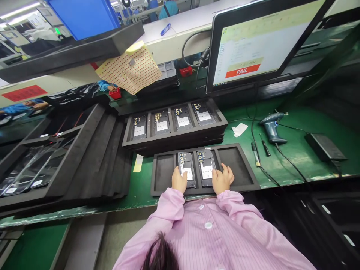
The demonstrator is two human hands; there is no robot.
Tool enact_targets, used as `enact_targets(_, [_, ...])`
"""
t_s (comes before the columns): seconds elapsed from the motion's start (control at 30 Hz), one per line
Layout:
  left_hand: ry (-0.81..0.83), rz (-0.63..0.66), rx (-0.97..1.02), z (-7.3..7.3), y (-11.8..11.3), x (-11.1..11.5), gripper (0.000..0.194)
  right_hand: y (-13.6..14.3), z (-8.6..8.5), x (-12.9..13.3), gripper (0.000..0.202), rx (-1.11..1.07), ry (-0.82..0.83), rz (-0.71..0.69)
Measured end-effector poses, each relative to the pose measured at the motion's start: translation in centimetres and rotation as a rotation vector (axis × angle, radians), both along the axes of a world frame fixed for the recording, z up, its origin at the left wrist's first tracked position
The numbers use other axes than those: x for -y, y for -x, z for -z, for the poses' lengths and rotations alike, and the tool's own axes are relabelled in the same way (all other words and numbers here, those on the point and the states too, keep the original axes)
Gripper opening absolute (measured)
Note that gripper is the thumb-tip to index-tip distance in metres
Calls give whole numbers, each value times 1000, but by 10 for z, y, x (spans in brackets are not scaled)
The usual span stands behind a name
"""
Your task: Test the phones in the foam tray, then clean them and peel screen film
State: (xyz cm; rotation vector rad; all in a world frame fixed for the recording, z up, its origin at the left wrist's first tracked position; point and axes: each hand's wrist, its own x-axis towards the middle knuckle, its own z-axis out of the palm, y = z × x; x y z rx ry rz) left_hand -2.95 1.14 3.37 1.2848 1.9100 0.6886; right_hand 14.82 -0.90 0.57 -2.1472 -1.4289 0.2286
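My left hand (179, 181) grips the left edge of a smartphone (190, 183) without its back cover, thumb on the white label. That phone lies in the front black foam tray (161, 192). Beside it, in the neighbouring compartment, is a second opened smartphone (207, 164) with gold-ringed camera holes. My right hand (222, 180) is at this phone's right edge, its thumb touching near the label and its other fingers apart over the divider. The outer compartments of the tray show bare foam.
Behind, a stack of foam trays (174, 141) bears several opened phones. More stacked trays (92, 161) stand at left. A scanner gun (271, 127), screwdriver (264, 145), pen (255, 153) and black power adapter (324, 146) lie at right, under a monitor (253, 45) reading FAIL.
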Motion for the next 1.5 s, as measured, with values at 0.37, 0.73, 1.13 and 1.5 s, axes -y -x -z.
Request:
enact_targets(0.37, [101,28,176,-11,-24,26,71,8,-4,1,50,286,172,-22])
enact_targets(0.73, [289,-187,675,-11,13,-1,70,0,4,-4,47,184,153,-36])
enact_targets(1.13, [394,-213,969,-29,28,-7,60,1,1,-6,42,121,118,-37])
enact_targets(1.5, [382,-291,971,-27,16,-10,33,-1,2,-11,33,12,118,28])
